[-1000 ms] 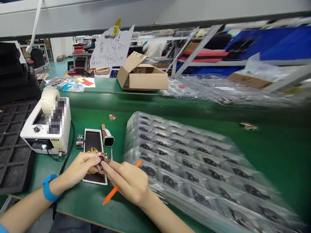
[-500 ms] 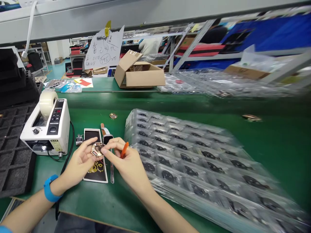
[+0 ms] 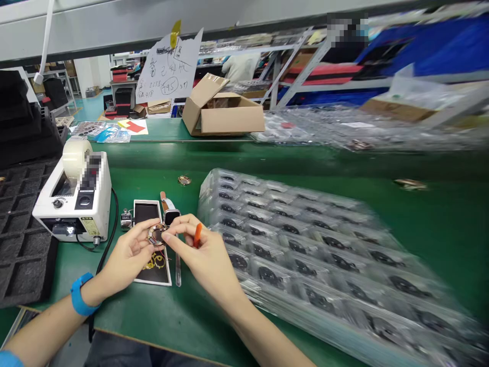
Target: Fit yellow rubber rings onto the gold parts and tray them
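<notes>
My left hand (image 3: 124,255) holds a small round watch part (image 3: 156,235) by its rim, between thumb and fingers. It has a metallic ring and a dark middle. My right hand (image 3: 208,262) presses thumb and fingertips to the part's right side. An orange stick (image 3: 197,235) is tucked between the right fingers, most of it hidden. Under the hands lies a white-rimmed tray (image 3: 170,275) with yellow rings (image 3: 156,261) in it. Just behind the fingers is a smartwatch (image 3: 171,216) with a strap. Tweezers (image 3: 178,270) lie right of the tray.
A white tape dispenser (image 3: 72,196) and a tally counter (image 3: 126,219) stand on the left, beside black foam trays (image 3: 26,270). Stacked clear blister trays (image 3: 305,239) with dark parts fill the right. Round metallic parts (image 3: 184,180) lie farther back, before a cardboard box (image 3: 233,120).
The round part has been lifted and tilted so its inside faces me. The orange stick has swung from lying across the right hand to pointing up between the fingers.
</notes>
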`<act>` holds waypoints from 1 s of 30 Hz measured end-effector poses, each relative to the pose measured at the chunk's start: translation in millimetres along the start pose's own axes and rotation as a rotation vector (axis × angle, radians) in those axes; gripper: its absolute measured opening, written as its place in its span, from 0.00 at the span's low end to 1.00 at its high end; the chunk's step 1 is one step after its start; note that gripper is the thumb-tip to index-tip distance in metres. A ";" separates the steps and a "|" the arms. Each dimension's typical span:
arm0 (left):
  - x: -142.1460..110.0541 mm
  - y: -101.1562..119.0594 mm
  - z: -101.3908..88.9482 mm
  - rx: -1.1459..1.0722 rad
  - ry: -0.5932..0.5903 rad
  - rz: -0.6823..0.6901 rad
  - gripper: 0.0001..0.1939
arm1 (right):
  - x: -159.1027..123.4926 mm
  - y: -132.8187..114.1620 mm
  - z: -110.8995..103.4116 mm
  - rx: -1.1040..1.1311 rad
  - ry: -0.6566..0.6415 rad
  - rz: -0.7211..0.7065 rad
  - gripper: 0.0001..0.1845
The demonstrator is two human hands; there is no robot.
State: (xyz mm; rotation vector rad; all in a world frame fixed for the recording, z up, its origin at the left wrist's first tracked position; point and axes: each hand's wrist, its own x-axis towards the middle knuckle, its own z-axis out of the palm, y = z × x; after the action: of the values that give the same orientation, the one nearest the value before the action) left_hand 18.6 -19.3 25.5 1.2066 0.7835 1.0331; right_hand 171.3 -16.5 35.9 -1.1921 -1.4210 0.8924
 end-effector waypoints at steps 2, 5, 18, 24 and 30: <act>-0.1 -0.7 -0.2 -0.004 -0.003 0.006 0.22 | -1.7 1.5 3.2 -0.037 0.054 -0.032 0.07; 0.2 -1.1 0.2 -0.015 0.006 0.014 0.21 | -4.2 4.7 8.6 -0.087 0.121 -0.107 0.08; 3.3 -3.4 4.9 -0.028 0.242 0.005 0.18 | -13.8 18.8 23.8 -0.369 0.230 -0.378 0.03; 2.2 -5.9 4.9 -0.007 0.228 0.019 0.16 | -8.5 15.8 20.3 -0.322 0.096 -0.314 0.04; 3.6 -6.2 -3.9 0.454 0.133 0.072 0.06 | -4.5 15.2 14.3 -0.412 0.025 -0.435 0.07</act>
State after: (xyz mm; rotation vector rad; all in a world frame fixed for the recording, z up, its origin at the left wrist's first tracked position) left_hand 17.6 -14.7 18.7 1.5705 1.1270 1.0328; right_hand 160.3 -16.3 17.6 -1.1145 -1.8082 0.2884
